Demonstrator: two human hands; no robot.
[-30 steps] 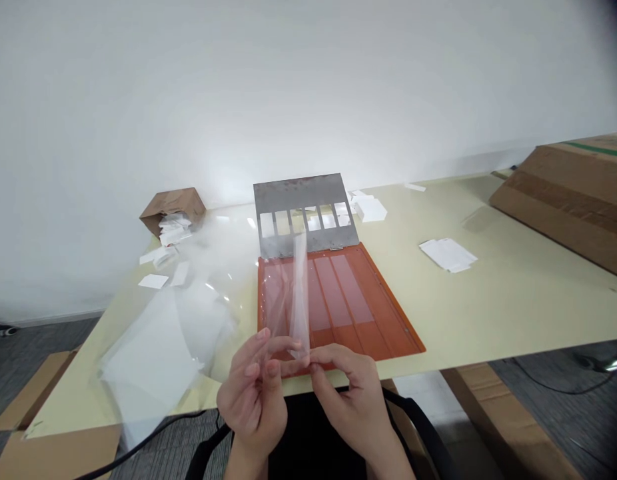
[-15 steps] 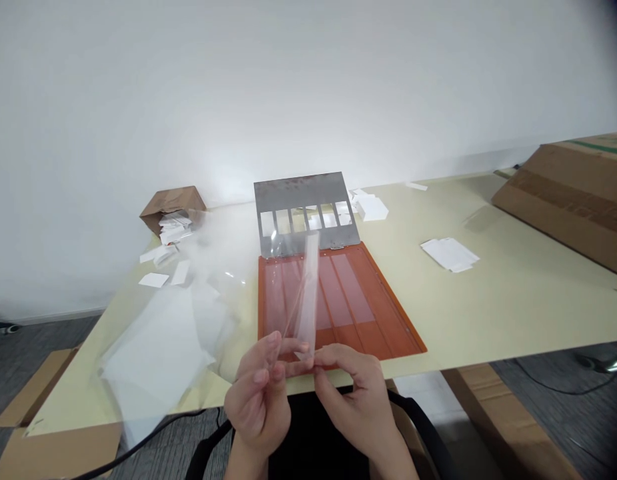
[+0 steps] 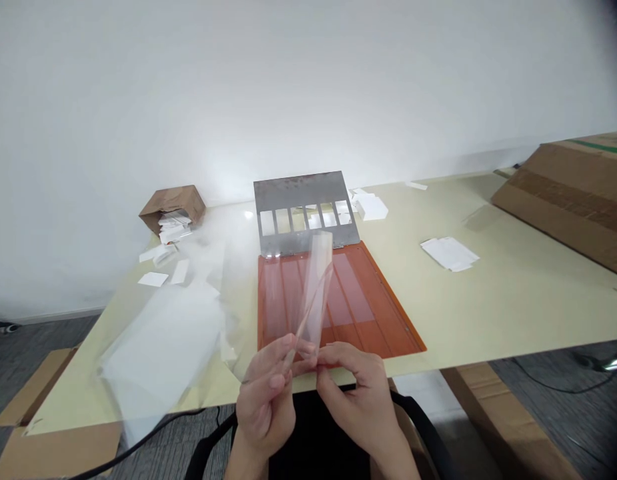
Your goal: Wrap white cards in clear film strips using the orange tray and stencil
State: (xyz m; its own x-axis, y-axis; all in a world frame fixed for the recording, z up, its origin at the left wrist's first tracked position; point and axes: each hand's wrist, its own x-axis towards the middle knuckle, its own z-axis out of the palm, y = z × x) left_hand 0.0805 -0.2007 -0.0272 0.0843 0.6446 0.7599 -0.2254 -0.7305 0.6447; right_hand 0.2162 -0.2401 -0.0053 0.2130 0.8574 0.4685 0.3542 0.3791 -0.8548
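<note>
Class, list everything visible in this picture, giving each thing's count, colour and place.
Clear plastic strip: one, transparent, held up over the orange board.
Orange board: one, orange, mid-table.
Slotted metal plate: one, grey, at the board's far edge.
Plastic film sheets: several, translucent, left of the board.
Paper cards: many, white, scattered in piles across the table.
Small cardboard box: one, brown, tipped over, far left.
Large cardboard box: one, brown, far right.
Table: one, cream, under everything.
Left hand, right hand: two, pinching the strip.
</note>
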